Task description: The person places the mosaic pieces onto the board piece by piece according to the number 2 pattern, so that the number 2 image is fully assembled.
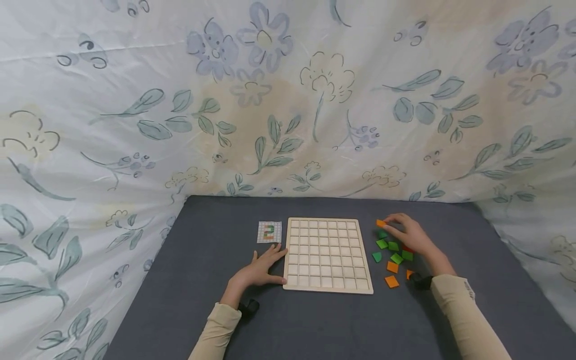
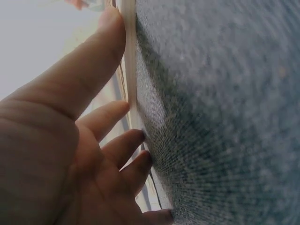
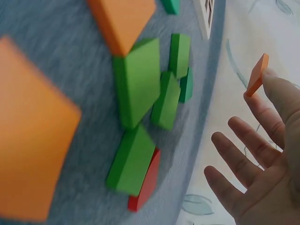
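A pale wooden board [image 1: 327,255] with a grid of square cells lies on the dark table. My left hand [image 1: 258,267] rests at its left edge, fingers spread and thumb touching the rim; in the left wrist view the hand [image 2: 93,154] reaches the board's edge [image 2: 130,61]. Between thumb and index finger my right hand [image 1: 411,234] pinches an orange tile [image 1: 381,223] above the loose tiles. The right wrist view shows this orange tile [image 3: 258,75] at the fingertips of the hand [image 3: 262,154], the other fingers spread.
Green tiles [image 1: 393,246], orange tiles [image 1: 392,281] and a partly hidden red tile [image 3: 145,183] lie right of the board. A small card [image 1: 269,232] with a coloured grid figure lies left of the board's upper corner. A floral cloth [image 1: 288,110] hangs behind the table.
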The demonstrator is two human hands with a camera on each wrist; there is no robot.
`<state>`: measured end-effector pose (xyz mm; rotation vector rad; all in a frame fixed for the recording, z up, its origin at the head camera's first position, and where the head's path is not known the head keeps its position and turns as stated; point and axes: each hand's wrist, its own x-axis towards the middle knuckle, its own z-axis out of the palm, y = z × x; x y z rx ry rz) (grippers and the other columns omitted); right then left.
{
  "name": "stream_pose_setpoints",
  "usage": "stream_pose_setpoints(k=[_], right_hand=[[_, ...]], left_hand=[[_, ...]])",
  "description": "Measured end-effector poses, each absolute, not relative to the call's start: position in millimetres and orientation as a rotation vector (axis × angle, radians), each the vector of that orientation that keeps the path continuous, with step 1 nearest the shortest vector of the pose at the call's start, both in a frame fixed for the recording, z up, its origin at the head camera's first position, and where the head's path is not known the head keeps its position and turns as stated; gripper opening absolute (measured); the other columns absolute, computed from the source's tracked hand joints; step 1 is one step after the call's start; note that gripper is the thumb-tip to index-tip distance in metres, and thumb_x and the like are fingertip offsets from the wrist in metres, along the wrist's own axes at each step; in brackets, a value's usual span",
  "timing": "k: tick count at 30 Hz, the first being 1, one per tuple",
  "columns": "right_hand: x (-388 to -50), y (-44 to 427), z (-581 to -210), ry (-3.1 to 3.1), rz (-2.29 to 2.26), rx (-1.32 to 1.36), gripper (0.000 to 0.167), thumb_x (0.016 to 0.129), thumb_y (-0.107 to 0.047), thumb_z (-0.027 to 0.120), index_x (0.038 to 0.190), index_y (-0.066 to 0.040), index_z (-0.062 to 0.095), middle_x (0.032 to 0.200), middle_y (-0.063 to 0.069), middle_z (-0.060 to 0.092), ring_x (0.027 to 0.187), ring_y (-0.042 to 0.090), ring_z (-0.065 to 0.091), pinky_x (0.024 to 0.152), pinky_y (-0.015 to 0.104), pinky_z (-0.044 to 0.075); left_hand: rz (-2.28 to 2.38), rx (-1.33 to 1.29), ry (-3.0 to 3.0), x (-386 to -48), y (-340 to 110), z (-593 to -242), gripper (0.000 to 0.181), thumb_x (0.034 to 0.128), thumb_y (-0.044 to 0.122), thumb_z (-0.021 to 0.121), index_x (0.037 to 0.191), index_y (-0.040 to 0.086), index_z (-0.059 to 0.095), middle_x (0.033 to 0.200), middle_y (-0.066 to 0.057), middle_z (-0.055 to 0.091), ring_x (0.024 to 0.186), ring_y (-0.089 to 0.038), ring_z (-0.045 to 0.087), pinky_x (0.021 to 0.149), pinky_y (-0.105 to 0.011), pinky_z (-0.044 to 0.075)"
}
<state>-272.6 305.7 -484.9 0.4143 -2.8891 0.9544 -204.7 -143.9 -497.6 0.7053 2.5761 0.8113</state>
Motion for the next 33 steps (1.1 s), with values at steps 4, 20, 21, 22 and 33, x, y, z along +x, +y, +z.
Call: stream_pose_setpoints(k=[4, 20, 21, 22, 33], right_hand=[[-275, 297, -484, -2.873, 0.963, 0.449, 0.038, 0.093, -0.035, 0.056, 0.115, -0.004, 0.060, 0.124, 0.023, 0.049, 0.114, 0.042, 0.047, 0.091, 0.058, 0.039], [-281, 267, -482, -2.883, 1.018, 0.504, 0.041, 0.093, -0.036, 0.055, 0.119, -0.004, 0.057, 0.124, 0.020, 0.050, 0.114, 0.041, 0.049, 0.093, 0.056, 0.041], [-281, 266, -481, -2.876, 1.020, 0.510, 0.041, 0.093, -0.036, 0.055, 0.119, -0.004, 0.057, 0.124, 0.020, 0.050, 0.114, 0.041, 0.049, 0.094, 0.056, 0.041], [-282, 264, -481, -2.870, 1.033, 0.522, 0.041, 0.093, -0.036, 0.055, 0.119, -0.004, 0.057, 0.123, 0.020, 0.051, 0.114, 0.040, 0.049, 0.093, 0.056, 0.041], [-285, 245, -479, -2.819, 1.097, 0.594, 0.029, 0.093, -0.027, 0.058, 0.113, -0.007, 0.060, 0.118, 0.016, 0.055, 0.110, 0.036, 0.053, 0.091, 0.055, 0.043]], left_hand=[[0.796, 0.698, 2.578, -205, -145, -500, 0.083, 0.0824, 0.041, 0.068, 0.149, 0.017, 0.024, 0.155, -0.012, 0.012, 0.143, -0.032, 0.004, 0.106, -0.067, -0.005], [0.794, 0.694, 2.577, -204, -145, -497, 0.082, 0.0828, 0.041, 0.067, 0.149, 0.017, 0.024, 0.155, -0.012, 0.012, 0.143, -0.032, 0.005, 0.106, -0.066, -0.005], [0.792, 0.695, 2.577, -204, -145, -497, 0.083, 0.0828, 0.041, 0.067, 0.149, 0.017, 0.024, 0.155, -0.012, 0.012, 0.143, -0.032, 0.005, 0.106, -0.066, -0.005], [0.796, 0.696, 2.574, -204, -145, -497, 0.083, 0.0828, 0.041, 0.067, 0.149, 0.016, 0.024, 0.155, -0.012, 0.012, 0.143, -0.033, 0.005, 0.106, -0.066, -0.005], [0.806, 0.706, 2.557, -203, -144, -492, 0.082, 0.0833, 0.040, 0.067, 0.149, 0.016, 0.024, 0.155, -0.012, 0.011, 0.143, -0.033, 0.004, 0.106, -0.066, -0.005]])
